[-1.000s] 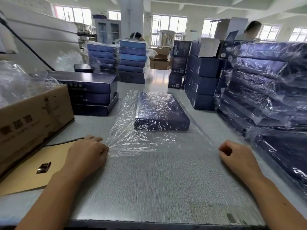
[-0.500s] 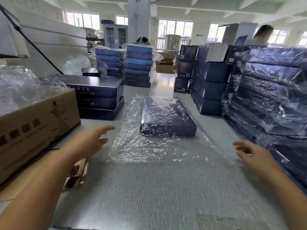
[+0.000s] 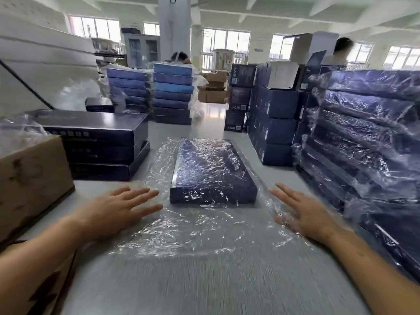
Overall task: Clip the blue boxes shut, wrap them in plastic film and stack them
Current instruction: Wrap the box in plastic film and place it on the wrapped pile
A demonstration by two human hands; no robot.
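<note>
No marking is legible. A row of pale characters on the top box of the unwrapped stack (image 3: 91, 134), left of the wrapped blue box (image 3: 211, 169), is too blurred to read.

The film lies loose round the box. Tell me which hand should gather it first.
Probably the right hand: the film drapes over its thumb, while the left hand only reaches its edge.
</note>
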